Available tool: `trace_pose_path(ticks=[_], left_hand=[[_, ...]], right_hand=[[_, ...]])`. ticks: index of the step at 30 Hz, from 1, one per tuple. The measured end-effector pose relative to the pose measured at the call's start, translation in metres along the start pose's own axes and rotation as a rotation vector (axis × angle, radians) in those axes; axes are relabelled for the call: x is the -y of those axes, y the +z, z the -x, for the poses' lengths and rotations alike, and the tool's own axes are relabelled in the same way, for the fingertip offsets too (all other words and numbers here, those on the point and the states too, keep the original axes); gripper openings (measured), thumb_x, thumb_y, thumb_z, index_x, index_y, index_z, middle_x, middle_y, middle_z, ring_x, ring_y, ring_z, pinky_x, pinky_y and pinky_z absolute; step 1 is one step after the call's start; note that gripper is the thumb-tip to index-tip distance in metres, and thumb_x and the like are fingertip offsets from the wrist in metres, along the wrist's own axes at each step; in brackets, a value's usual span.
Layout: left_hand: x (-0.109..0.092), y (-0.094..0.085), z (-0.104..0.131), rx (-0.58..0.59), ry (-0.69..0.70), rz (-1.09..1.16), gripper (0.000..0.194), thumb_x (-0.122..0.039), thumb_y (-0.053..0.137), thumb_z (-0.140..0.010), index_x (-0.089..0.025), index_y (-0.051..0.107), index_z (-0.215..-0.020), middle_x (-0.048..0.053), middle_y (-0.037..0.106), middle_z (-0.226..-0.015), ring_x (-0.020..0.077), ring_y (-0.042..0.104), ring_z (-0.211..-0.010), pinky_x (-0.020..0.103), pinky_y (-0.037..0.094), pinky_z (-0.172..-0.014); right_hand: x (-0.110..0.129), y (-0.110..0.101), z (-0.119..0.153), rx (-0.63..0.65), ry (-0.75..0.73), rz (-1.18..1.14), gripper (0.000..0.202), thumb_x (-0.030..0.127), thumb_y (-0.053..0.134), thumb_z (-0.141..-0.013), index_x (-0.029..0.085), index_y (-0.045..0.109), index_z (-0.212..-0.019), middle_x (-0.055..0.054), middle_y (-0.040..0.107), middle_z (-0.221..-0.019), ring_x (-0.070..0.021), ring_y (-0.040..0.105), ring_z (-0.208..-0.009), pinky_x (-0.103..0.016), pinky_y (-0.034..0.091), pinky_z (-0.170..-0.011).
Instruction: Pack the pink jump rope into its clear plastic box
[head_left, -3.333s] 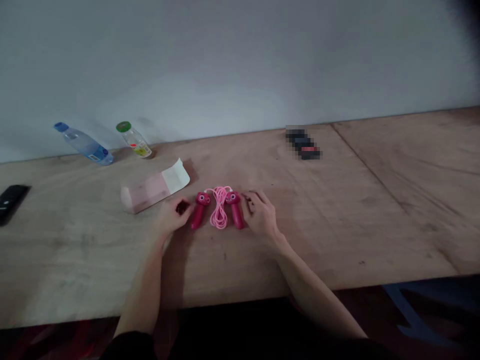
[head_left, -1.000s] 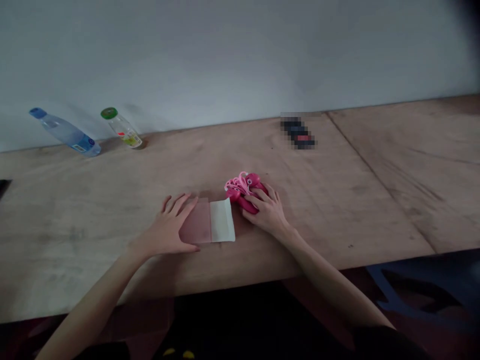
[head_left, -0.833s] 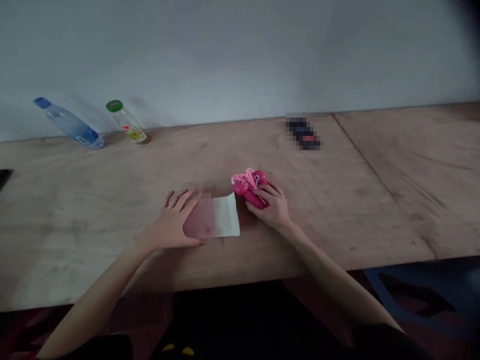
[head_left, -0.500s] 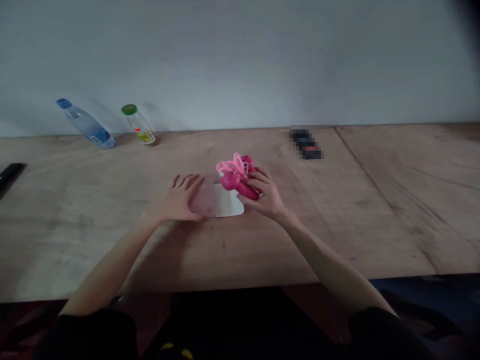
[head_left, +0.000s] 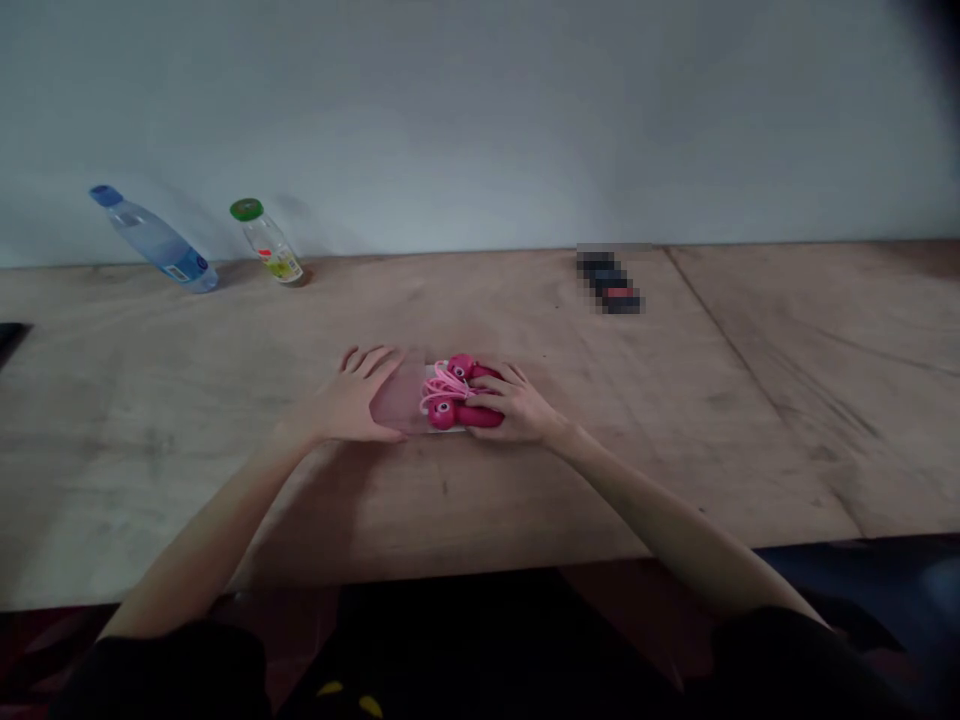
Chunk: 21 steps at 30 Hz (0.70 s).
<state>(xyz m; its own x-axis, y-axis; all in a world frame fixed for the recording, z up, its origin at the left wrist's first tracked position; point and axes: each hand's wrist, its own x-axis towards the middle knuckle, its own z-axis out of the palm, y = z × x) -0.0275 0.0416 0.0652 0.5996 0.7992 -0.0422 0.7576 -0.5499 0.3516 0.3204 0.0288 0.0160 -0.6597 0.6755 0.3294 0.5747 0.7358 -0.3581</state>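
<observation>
A pink jump rope (head_left: 450, 386) with darker pink, eyed handle ends lies bundled at the middle of the table, the cord coiled between its two handles. My right hand (head_left: 517, 405) closes over the handles from the right. Under the rope, edges of a white card (head_left: 435, 431) show; the rope and my fingers cover most of it. Left of the card a see-through, pinkish film or sleeve (head_left: 397, 395) continues. My left hand (head_left: 352, 400) rests beside that clear part with fingers and thumb spread around its left end; whether it touches the edges is unclear.
A blue-capped water bottle (head_left: 161, 245) and a green-capped bottle (head_left: 268, 245) stand by the wall at the back left. A blurred-out dark object (head_left: 609, 282) lies at the back right. At the left edge a black item (head_left: 11, 338) shows on the wooden table (head_left: 675, 420).
My right hand has lowered the jump rope onto the white card and turned it so both handles lie flat. My left hand has kept its spread pose, and the view has shifted slightly.
</observation>
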Motion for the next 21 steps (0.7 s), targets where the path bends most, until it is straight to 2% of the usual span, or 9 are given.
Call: trace_pose_path(ticks=[4, 10, 13, 16, 18, 21], left_hand=[[-0.001, -0.001, 0.001, 0.006, 0.007, -0.013, 0.134, -0.077, 0.086, -0.065, -0.021, 0.029, -0.173, 0.021, 0.034, -0.176, 0.0459, 0.031, -0.162, 0.064, 0.008, -0.136], [-0.004, 0.0, 0.001, -0.025, 0.024, -0.011, 0.134, -0.074, 0.089, -0.064, -0.02, 0.031, -0.172, 0.023, 0.039, -0.172, 0.0462, 0.034, -0.161, 0.063, 0.012, -0.136], [-0.003, 0.001, 0.001, -0.046, 0.022, 0.005, 0.132, -0.071, 0.091, -0.062, -0.02, 0.034, -0.17, 0.022, 0.042, -0.17, 0.0466, 0.038, -0.158, 0.063, 0.015, -0.135], [0.001, 0.002, 0.002, -0.084, 0.02, 0.032, 0.131, -0.073, 0.091, -0.062, -0.02, 0.037, -0.169, 0.02, 0.045, -0.169, 0.0464, 0.041, -0.156, 0.064, 0.018, -0.136], [0.004, 0.004, 0.007, -0.187, 0.017, 0.064, 0.122, -0.077, 0.087, -0.068, -0.023, 0.041, -0.167, 0.018, 0.049, -0.167, 0.0438, 0.044, -0.156, 0.063, 0.02, -0.136], [0.006, 0.013, 0.019, -0.531, -0.061, 0.162, 0.086, -0.073, 0.074, -0.089, -0.029, 0.052, -0.159, 0.012, 0.057, -0.162, 0.0358, 0.049, -0.155, 0.059, 0.025, -0.137]], right_hand=[[0.004, 0.0, -0.021, 0.092, -0.091, -0.027, 0.043, 0.049, 0.078, -0.096, 0.032, 0.077, -0.135, -0.007, 0.077, -0.135, -0.0347, 0.049, -0.155, -0.059, 0.037, -0.128], [0.013, 0.009, -0.054, 0.258, -0.163, -0.035, 0.036, 0.044, 0.08, -0.097, 0.032, 0.078, -0.13, -0.004, 0.073, -0.143, -0.0301, 0.042, -0.161, -0.056, 0.032, -0.133], [0.022, 0.021, -0.066, 0.283, -0.172, -0.037, 0.049, 0.041, 0.082, -0.096, 0.029, 0.07, -0.142, -0.007, 0.064, -0.157, -0.0288, 0.039, -0.163, -0.056, 0.033, -0.134], [0.025, 0.032, -0.068, 0.223, -0.16, -0.07, 0.062, 0.036, 0.086, -0.092, 0.023, 0.063, -0.149, -0.014, 0.055, -0.164, -0.0334, 0.037, -0.164, -0.06, 0.033, -0.134], [0.022, 0.033, -0.061, 0.131, -0.14, -0.133, 0.067, 0.038, 0.087, -0.092, 0.021, 0.06, -0.15, -0.018, 0.053, -0.164, -0.0368, 0.032, -0.166, -0.064, 0.031, -0.134], [0.017, 0.028, -0.044, 0.0, -0.027, -0.297, 0.083, 0.049, 0.083, -0.093, 0.021, 0.045, -0.162, -0.022, 0.046, -0.167, -0.0403, 0.029, -0.166, -0.067, 0.034, -0.132]])
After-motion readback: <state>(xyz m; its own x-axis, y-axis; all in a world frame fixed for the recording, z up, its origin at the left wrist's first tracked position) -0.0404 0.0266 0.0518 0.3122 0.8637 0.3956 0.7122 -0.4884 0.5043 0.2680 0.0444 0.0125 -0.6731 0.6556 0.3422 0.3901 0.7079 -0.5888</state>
